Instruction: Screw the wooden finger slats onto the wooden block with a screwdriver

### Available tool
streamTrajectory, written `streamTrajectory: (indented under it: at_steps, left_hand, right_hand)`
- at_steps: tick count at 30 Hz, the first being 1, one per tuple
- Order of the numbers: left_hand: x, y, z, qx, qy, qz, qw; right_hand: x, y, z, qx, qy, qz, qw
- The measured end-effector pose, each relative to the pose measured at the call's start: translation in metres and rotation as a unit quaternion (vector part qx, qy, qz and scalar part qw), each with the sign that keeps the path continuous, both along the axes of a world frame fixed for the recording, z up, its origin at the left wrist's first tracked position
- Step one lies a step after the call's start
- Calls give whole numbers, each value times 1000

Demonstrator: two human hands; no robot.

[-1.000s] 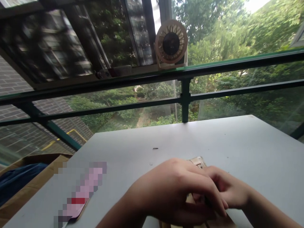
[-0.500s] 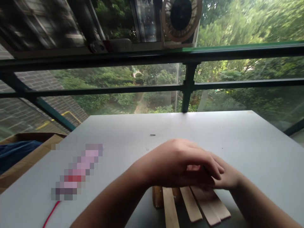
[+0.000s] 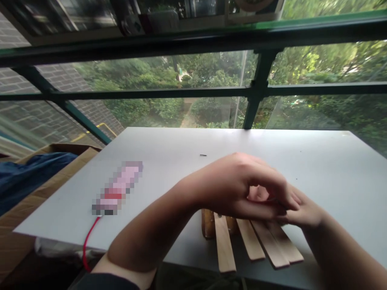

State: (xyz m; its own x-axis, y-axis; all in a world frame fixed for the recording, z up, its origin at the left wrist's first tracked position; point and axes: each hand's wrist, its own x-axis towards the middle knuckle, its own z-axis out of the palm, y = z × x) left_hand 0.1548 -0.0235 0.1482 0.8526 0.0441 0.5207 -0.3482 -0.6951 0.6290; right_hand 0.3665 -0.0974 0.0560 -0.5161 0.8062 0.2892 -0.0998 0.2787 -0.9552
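Note:
My left hand (image 3: 242,185) arches over several flat wooden strips, wrist bent, its fingers and thumb curled together into a loop. Whatever they grip, if anything, is hidden. My right hand (image 3: 305,209) reaches in from the right and meets the left fingertips; its own fingers are mostly hidden behind the left hand. Below both hands, a wooden strip (image 3: 225,245) with a small dark screw head near its top lies across a brown, rounded wooden piece (image 3: 208,225). Another strip (image 3: 251,241) and an overlapping pair (image 3: 273,245) fan out to the right.
A white table (image 3: 169,149) bears a small dark screw-like piece (image 3: 203,155) and a blurred-out pink object (image 3: 119,187) with a red cable (image 3: 85,245). At the left stands a cardboard box (image 3: 69,169) with blue cloth (image 3: 36,173). A green railing (image 3: 145,94) runs behind.
The view has tipped down and shifted left, so the table's front edge now shows. Both hands stay together over the strips; the gap inside the left fingers looks wider.

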Motion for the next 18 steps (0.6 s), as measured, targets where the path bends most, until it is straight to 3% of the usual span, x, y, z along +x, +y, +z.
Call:
streamTrajectory:
  at_steps: [9, 14, 18]
  left_hand:
    - [-2, -3, 3, -1, -2, 42, 999]
    - [-6, -3, 7, 19, 10, 32, 999]
    - [-9, -1, 9, 4, 23, 26, 999]
  right_hand:
    - [-6, 5, 2, 22, 8, 37, 999]
    - [2, 2, -8, -77, 54, 98, 991]
    - [1, 1, -4, -85, 69, 81, 991]
